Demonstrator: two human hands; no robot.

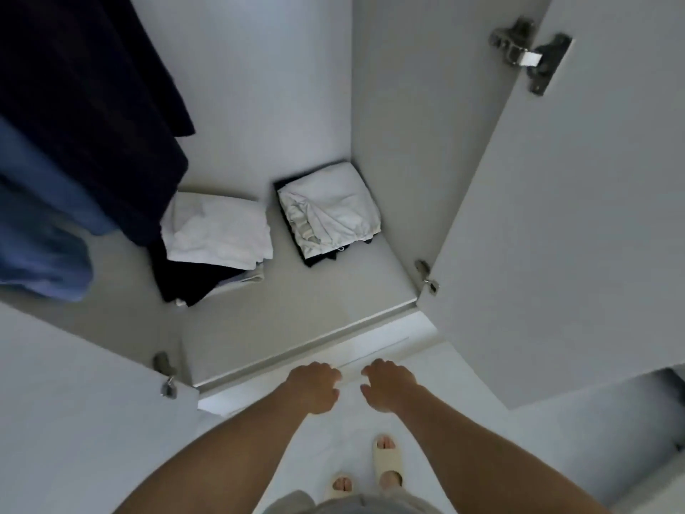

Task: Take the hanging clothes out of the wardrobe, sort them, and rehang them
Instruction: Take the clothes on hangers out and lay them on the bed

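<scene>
Both my hands hover empty before the open wardrobe.

At far left I see the dark navy garment [85,105] and blue garment [40,231] hanging, long axes running top to bottom. On the wardrobe floor [296,313] lie two folded stacks [215,235], side by side. My left hand [313,387] and right hand [387,383] hang loosely curled, gripping nothing, above the front edge.
</scene>
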